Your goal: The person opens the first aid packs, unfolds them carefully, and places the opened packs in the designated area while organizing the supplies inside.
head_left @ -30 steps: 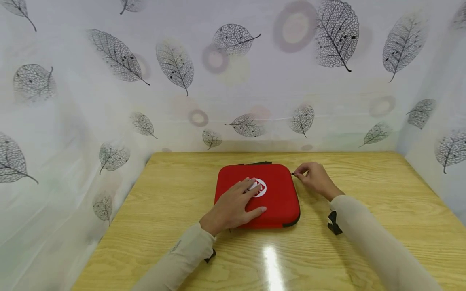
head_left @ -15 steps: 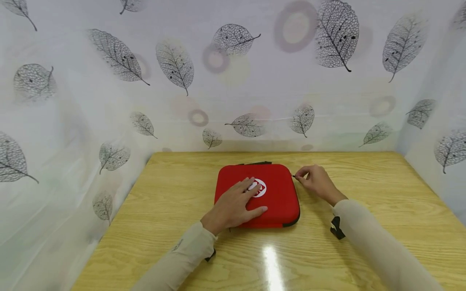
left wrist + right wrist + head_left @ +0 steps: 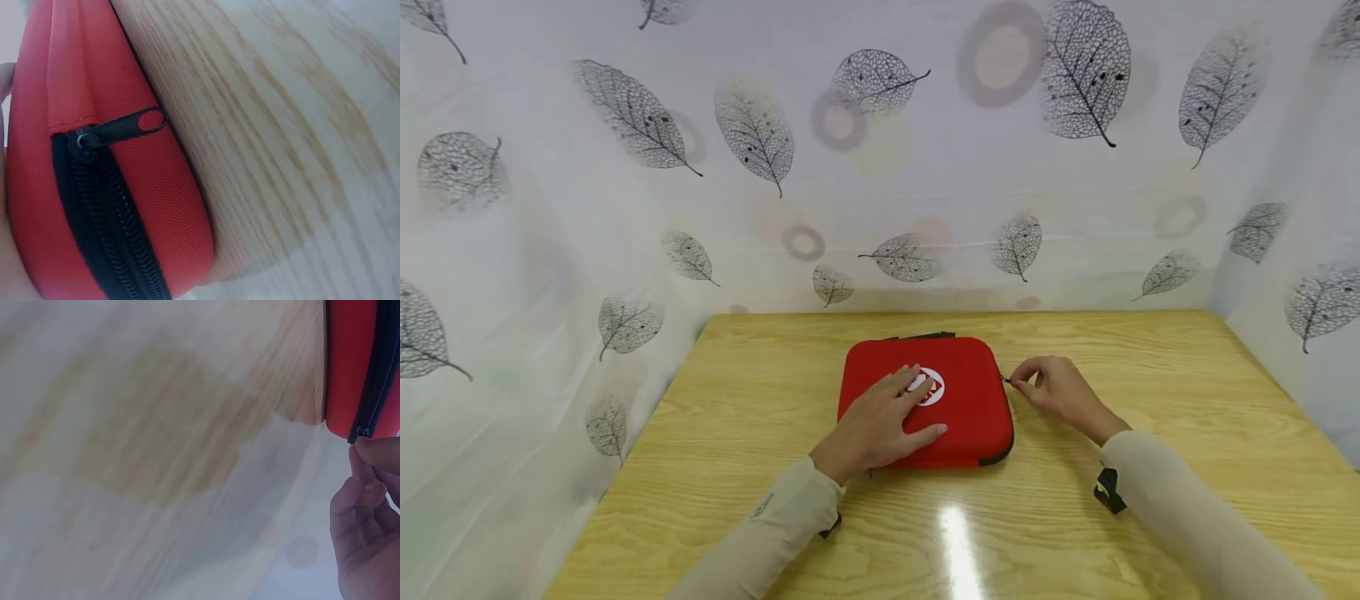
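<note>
A red zip case (image 3: pixel 973 421) with a white round logo lies flat on the table. My left hand (image 3: pixel 876 425) rests on its lid with fingers spread, partly covering the logo. At the case's right side, my right hand (image 3: pixel 1063 396) pinches a small zipper pull (image 3: pixel 1007 380) between thumb and fingertips. In the right wrist view the black zipper (image 3: pixel 377 375) runs along the case's side up to the pinching fingers (image 3: pixel 375 453). The left wrist view shows another black zipper pull (image 3: pixel 128 127), hanging free at the end of the zip track; no hand touches it.
The case stands on a wood-grain table (image 3: pixel 737 375), with a black handle (image 3: pixel 934 336) on its far edge. White leaf-patterned sheeting (image 3: pixel 715 267) encloses the table at the back and both sides. A glare streak crosses the near tabletop.
My right hand has moved towards me along the case's right side, bringing the pinched zipper pull with it. The left hand stays on the lid. The head view has shifted slightly.
</note>
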`<action>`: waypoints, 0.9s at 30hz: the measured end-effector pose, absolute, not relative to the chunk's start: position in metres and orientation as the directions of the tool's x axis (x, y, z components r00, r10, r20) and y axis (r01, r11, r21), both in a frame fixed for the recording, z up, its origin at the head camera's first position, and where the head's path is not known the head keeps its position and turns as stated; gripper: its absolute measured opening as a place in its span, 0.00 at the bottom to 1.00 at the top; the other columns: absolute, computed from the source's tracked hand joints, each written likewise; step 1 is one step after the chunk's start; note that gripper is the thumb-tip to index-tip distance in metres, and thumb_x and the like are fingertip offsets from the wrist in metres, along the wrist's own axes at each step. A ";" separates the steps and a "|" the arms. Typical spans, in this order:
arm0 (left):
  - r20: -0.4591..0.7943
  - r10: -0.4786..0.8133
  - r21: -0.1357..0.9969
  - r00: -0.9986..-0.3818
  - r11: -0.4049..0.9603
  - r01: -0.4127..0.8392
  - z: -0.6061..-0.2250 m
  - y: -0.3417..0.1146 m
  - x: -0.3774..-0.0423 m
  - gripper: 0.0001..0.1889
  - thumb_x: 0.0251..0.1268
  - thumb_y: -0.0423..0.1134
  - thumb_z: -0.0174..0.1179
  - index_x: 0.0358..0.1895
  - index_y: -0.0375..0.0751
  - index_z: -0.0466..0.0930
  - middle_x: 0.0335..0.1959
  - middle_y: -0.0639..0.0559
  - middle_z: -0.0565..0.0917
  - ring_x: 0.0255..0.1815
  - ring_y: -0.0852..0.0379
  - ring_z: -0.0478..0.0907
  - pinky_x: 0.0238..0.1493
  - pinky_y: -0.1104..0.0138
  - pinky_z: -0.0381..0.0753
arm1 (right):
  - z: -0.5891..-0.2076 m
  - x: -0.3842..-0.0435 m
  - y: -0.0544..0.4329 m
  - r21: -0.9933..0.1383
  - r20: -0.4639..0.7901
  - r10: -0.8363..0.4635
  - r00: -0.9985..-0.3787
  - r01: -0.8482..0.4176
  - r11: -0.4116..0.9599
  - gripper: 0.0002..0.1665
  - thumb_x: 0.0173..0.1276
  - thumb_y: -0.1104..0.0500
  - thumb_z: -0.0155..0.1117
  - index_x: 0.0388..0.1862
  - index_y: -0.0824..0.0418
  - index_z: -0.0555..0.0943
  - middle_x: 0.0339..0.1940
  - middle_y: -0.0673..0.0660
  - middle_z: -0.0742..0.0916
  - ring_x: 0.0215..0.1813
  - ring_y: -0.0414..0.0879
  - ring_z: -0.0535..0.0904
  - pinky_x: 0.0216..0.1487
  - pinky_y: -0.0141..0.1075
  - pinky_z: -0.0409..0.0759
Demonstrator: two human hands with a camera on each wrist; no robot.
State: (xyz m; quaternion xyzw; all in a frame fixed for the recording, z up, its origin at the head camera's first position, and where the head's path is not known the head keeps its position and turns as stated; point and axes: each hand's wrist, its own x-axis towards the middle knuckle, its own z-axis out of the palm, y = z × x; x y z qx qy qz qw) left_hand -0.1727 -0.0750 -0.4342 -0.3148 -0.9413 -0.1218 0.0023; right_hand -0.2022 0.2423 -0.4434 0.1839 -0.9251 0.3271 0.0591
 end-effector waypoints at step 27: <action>0.133 0.604 0.208 -0.785 0.758 0.618 -0.434 -0.075 -0.171 0.39 0.71 0.68 0.50 0.77 0.49 0.66 0.79 0.46 0.61 0.79 0.49 0.57 0.77 0.57 0.58 | -0.444 -0.135 0.246 -0.573 0.310 -0.398 -0.864 -0.503 0.646 0.07 0.61 0.71 0.73 0.32 0.60 0.89 0.28 0.47 0.87 0.19 0.31 0.66 0.19 0.30 0.68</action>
